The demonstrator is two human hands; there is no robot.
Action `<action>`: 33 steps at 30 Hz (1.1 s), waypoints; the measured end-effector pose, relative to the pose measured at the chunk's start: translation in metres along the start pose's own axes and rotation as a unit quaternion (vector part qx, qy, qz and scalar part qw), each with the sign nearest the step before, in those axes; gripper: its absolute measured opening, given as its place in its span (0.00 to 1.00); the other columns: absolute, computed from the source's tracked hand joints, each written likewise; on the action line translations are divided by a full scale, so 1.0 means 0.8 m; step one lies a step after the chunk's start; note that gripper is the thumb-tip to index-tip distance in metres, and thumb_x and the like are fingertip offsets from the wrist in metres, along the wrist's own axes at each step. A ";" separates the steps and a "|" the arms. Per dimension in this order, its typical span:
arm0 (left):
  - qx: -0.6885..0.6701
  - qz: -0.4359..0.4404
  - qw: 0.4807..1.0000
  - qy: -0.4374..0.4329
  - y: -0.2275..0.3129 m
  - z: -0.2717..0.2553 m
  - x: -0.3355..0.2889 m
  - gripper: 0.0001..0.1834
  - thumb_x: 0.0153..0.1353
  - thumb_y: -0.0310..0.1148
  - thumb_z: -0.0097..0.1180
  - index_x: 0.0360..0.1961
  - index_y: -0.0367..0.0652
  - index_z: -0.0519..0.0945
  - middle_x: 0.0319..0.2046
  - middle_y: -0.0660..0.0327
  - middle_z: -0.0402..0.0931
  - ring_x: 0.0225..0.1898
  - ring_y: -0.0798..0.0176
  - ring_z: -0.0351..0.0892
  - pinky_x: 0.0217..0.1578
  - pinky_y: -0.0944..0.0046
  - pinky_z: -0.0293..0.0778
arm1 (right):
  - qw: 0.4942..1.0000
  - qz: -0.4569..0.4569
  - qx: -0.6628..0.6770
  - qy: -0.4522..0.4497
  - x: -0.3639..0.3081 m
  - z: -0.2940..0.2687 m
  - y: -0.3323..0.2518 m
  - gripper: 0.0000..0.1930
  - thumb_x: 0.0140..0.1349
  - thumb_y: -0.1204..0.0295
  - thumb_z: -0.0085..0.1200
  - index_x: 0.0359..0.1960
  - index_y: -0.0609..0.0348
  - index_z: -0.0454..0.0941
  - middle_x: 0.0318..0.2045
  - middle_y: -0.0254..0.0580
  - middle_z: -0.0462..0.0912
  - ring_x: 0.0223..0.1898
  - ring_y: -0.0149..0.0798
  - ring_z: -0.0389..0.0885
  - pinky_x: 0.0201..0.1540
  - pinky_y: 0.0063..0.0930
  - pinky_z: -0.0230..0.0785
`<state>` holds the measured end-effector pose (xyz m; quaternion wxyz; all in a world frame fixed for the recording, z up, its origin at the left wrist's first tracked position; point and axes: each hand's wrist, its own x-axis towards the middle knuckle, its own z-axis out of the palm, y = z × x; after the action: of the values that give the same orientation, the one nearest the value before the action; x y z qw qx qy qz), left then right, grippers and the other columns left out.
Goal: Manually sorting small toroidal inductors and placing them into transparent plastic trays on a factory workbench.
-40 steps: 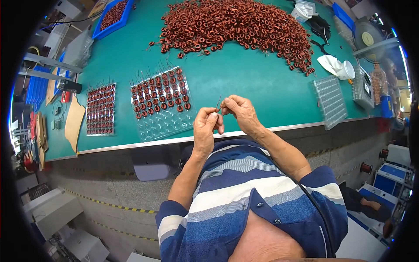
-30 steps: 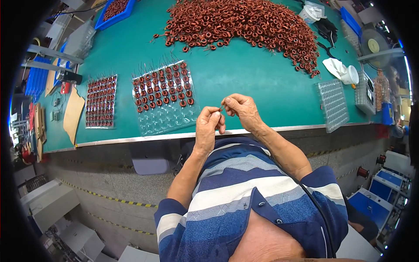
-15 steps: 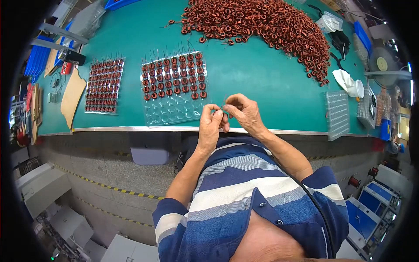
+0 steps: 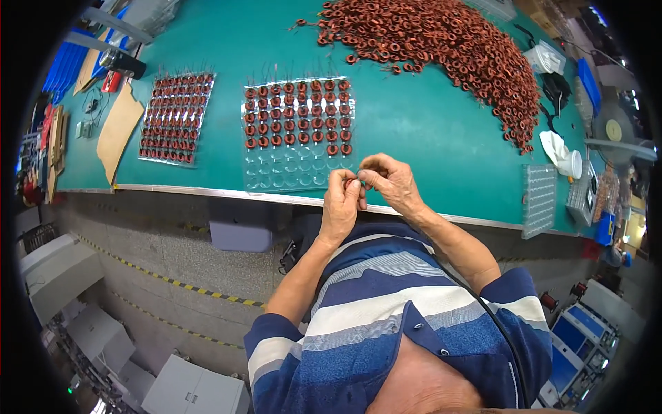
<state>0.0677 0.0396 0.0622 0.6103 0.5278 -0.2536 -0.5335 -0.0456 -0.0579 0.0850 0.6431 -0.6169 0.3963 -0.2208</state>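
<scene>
In front of my chest, at the bench's near edge, my left hand pinches a small reddish-brown wire-wound ring coil, mostly hidden by the fingers. My right hand meets it, thumb and forefinger closed at the same coil; I cannot tell whether they grip its body or a wire lead. Just left of my hands lies a clear plastic tray with round pockets. Its far rows hold ring coils with thin leads sticking up, and the near rows are mostly bare pockets.
A large heap of loose ring coils covers the far right of the green bench. Another filled tray lies left, beside a brown cardboard piece. To the right stand clear trays and a white cup.
The whole view has shifted slightly, so the bench things sit farther right in the picture. My hands stay together in a pinch, with small finger movements.
</scene>
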 end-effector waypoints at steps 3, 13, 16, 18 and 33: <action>-0.008 -0.012 0.999 0.047 0.005 -0.030 0.000 0.15 0.68 0.30 0.45 0.51 0.37 0.60 0.31 0.59 0.74 0.25 0.71 0.73 0.27 0.72 0.71 | 0.999 -0.004 0.017 -0.029 0.025 0.022 -0.001 0.09 0.61 0.74 0.57 0.39 0.66 0.78 0.27 0.38 0.82 0.26 0.27 0.78 0.30 0.22 0.72; 0.064 -0.058 0.974 0.208 -0.001 -0.154 -0.053 0.13 0.66 0.27 0.46 0.51 0.35 0.66 0.29 0.59 0.75 0.26 0.71 0.74 0.28 0.72 0.72 | 0.977 -0.127 -0.146 -0.094 0.172 0.160 0.011 0.06 0.60 0.73 0.56 0.37 0.61 0.80 0.27 0.38 0.81 0.22 0.28 0.76 0.26 0.23 0.68; 0.069 -0.064 0.967 0.235 -0.002 -0.169 -0.068 0.11 0.66 0.27 0.46 0.49 0.36 0.68 0.29 0.60 0.75 0.26 0.71 0.73 0.28 0.72 0.71 | 0.956 -0.221 -0.160 -0.106 0.199 0.214 0.030 0.06 0.58 0.73 0.57 0.36 0.61 0.79 0.29 0.42 0.81 0.25 0.39 0.80 0.29 0.29 0.72; 0.080 -0.082 0.964 0.240 0.001 -0.168 -0.069 0.11 0.66 0.27 0.46 0.48 0.35 0.68 0.29 0.59 0.75 0.26 0.71 0.73 0.28 0.72 0.72 | 0.942 -0.254 -0.188 -0.114 0.213 0.231 0.042 0.06 0.58 0.71 0.57 0.35 0.60 0.78 0.31 0.44 0.81 0.32 0.47 0.82 0.34 0.34 0.74; 0.038 -0.106 0.957 0.269 -0.047 -0.168 -0.108 0.10 0.66 0.27 0.47 0.46 0.35 0.69 0.29 0.60 0.75 0.25 0.72 0.74 0.27 0.73 0.71 | 0.782 -0.271 -0.557 0.070 0.326 -0.080 0.008 0.13 0.57 0.75 0.53 0.45 0.55 0.74 0.37 0.43 0.76 0.41 0.46 0.75 0.43 0.36 0.72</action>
<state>0.1444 0.1738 0.0079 0.5755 0.6983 -0.0425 -0.4235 0.0566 -0.2979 0.0220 0.0714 -0.9327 0.3105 -0.1689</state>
